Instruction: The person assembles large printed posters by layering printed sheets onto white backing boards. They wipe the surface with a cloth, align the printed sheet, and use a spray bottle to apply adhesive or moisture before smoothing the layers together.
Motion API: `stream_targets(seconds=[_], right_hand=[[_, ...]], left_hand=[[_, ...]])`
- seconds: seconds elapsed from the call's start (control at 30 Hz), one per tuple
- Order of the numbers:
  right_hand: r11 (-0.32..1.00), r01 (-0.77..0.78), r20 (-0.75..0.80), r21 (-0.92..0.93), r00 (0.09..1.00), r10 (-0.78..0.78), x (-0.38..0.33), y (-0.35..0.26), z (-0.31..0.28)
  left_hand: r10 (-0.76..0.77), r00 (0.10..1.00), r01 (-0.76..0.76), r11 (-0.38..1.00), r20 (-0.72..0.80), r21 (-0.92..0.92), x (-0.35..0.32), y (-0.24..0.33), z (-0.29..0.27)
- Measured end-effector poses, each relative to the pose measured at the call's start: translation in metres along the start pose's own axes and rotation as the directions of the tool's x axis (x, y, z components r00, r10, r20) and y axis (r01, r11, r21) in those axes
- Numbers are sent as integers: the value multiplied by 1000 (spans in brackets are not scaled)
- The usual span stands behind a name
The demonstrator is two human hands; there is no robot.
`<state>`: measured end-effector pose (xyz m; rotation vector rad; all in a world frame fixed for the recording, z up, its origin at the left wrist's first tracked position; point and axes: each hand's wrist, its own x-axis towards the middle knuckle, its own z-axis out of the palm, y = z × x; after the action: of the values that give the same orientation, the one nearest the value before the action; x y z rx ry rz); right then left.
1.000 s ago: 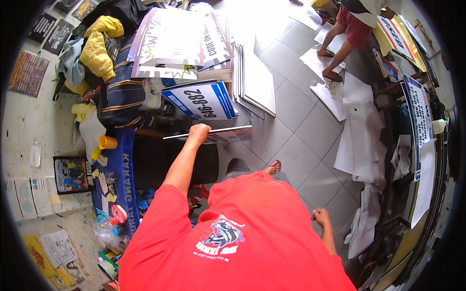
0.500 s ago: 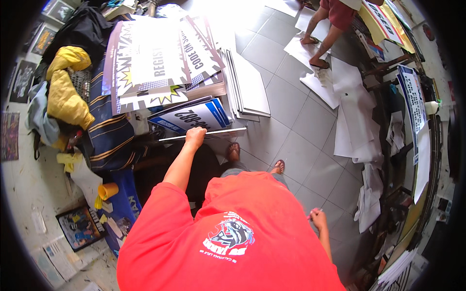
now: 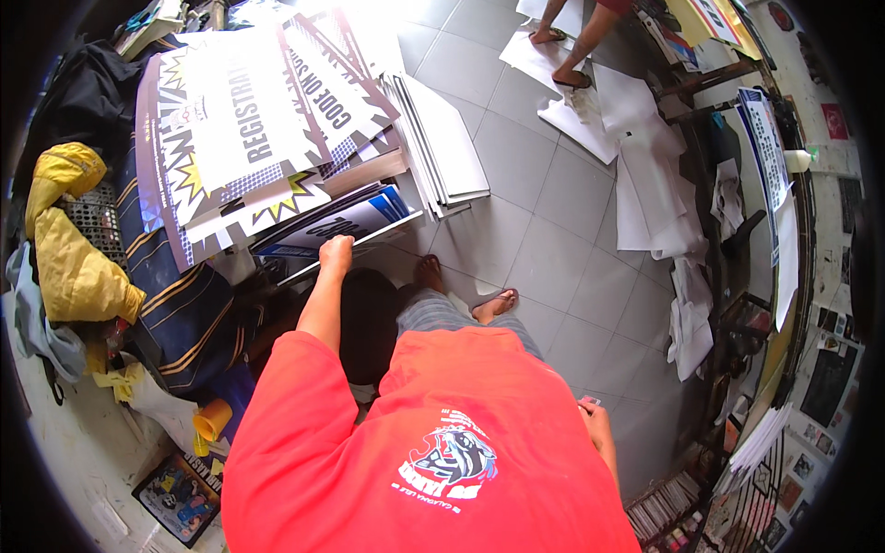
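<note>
My left hand (image 3: 336,252) is closed on the upper edge of a thin white-edged board (image 3: 383,229). The board stands upright at the near end of a row of printed signs. Just behind it leans a blue and white sign (image 3: 341,219). My right hand (image 3: 597,426) hangs low by my right side with its fingers closed. A small pinkish thing (image 3: 590,401) shows at its fingertips, too small to name. A stack of white panels (image 3: 447,147) stands beyond the signs, and large printed posters (image 3: 240,120) lie over the pile at the left.
A striped dark blue cloth (image 3: 175,286) and a yellow cloth (image 3: 83,267) lie at the left, above an orange cup (image 3: 213,419). White sheets (image 3: 654,194) cover part of the tiled floor (image 3: 516,240). Another person's leg (image 3: 585,46) is at the far side. Shelving lines the right.
The whole view has shifted, with the signs and posters now further left. The board is tilted more, and my left hand stays on its edge. My right hand remains low.
</note>
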<state>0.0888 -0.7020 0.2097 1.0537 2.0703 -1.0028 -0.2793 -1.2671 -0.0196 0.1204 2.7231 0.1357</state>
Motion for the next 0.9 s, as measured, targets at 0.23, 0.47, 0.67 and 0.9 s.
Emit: stream_targets(seconds=[0.23, 0.47, 0.67, 0.9], right_hand=[[999, -3, -37, -51, 999, 1, -11, 14, 7], [980, -183, 56, -78, 981, 187, -34, -34, 13], [993, -80, -20, -85, 997, 79, -30, -13, 21], [990, -113, 16, -82, 993, 114, -12, -13, 26]], left_hand=[[-58, 994, 50, 996, -95, -77, 25, -3, 16], [-131, 990, 129, 991, -60, -44, 41, -15, 21], [-232, 973, 230, 968, -8, -95, 49, -9, 12], [-307, 952, 295, 920, -10, -259, -1, 16, 33]])
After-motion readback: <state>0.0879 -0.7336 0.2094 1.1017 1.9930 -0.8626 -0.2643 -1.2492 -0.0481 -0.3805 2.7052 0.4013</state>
